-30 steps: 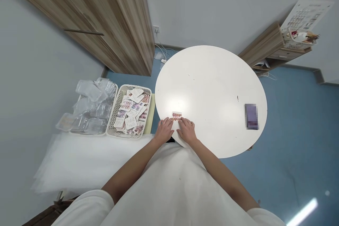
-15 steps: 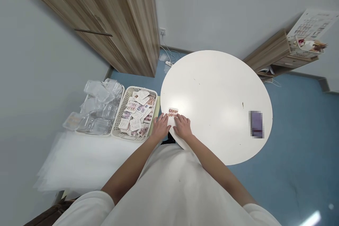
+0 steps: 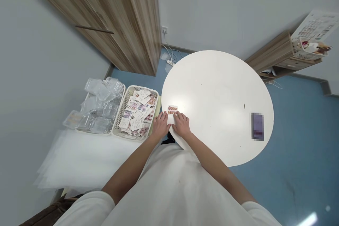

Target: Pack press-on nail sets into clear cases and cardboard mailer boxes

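A small white card with rows of reddish-brown press-on nails lies on the white round table, close to its near left edge. My left hand rests at the table edge, fingers stretched forward, with its fingertips by the card's lower left corner. On the other side, my right hand lies palm down, its fingers reaching the card's lower right part. Both thumbs point inward toward each other below the card. Neither hand is closed around anything; whether the left fingertips press on the card, I cannot tell.
Left of the table, a white basket holds many nail cards. Beside it, another basket contains clear plastic cases. White sheets are stacked nearer me. A purple pixelated object lies on the table's right. A wooden cabinet stands behind.
The nail card sits slightly farther from me. My right fingertips have shifted a little forward and left over its lower edge. The view has turned slightly.
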The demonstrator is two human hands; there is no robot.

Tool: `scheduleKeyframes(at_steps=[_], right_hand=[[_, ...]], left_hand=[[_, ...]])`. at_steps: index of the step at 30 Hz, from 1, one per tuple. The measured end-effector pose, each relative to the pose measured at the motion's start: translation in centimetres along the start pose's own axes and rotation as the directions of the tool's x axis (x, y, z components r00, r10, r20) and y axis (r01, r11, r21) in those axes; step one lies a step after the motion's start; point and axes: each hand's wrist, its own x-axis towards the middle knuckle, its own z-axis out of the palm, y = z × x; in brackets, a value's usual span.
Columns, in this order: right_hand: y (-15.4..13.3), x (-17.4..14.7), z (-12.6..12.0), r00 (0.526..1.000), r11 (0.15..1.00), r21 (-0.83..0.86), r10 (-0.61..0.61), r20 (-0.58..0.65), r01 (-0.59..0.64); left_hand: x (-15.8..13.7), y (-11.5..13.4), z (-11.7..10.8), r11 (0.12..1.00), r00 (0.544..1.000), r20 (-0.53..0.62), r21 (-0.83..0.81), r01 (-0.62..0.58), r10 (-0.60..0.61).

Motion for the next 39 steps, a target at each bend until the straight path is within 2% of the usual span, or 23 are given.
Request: scheduleKeyframes(at_steps=[8, 13, 17, 21, 26, 29, 33, 36, 39], right_hand=[[0.1, 0.0, 0.2, 1.0, 1.0, 0.013, -0.001, 0.012, 0.001], [0.3, -0.1, 0.3, 0.999, 1.0, 0.011, -0.001, 0.04, 0.001], [0.7, -1.0, 0.0, 0.998, 0.999, 0.034, -0.012, 0.061, 0.009], [1.8, -2.8, -0.5, 0.998, 0.997, 0.07, -0.036, 0.05, 0.032], [3.5, -5.5, -1.0, 0.989, 0.982, 0.122, -0.147, 0.018, 0.144], [4.0, -6.7, -1.0, 0.969, 0.951, 0.193, -0.247, 0.004, 0.242], [3.5, -7.3, -1.1, 0.922, 0.886, 0.298, -0.385, 0.048, 0.354], [2.3, -6.5, -1.5, 0.876, 0.834, 0.391, -0.466, 0.122, 0.389], [0.2, -4.9, -1.8, 0.828, 0.799, 0.447, -0.526, 0.195, 0.403]], left_hand=[[0.0, 0.1, 0.1, 1.0, 1.0, -0.015, -0.03, 0.003, -0.004], [0.0, 0.2, -0.1, 0.999, 0.999, 0.022, 0.029, 0.028, -0.028], [-0.4, 0.6, -0.1, 0.998, 0.999, -0.01, 0.033, 0.054, -0.053], [-1.9, 1.3, 0.2, 0.994, 0.993, -0.056, 0.015, 0.104, -0.103], [-5.9, 3.0, 1.5, 0.973, 0.962, -0.151, -0.074, 0.218, -0.227], [-8.8, 4.3, 2.3, 0.942, 0.93, -0.167, -0.138, 0.306, -0.327], [-11.9, 5.0, 2.2, 0.905, 0.912, -0.112, -0.222, 0.364, -0.394], [-13.2, 4.5, 0.9, 0.884, 0.903, -0.088, -0.267, 0.384, -0.42], [-14.2, 3.4, -1.4, 0.853, 0.874, -0.094, -0.293, 0.432, -0.476]])
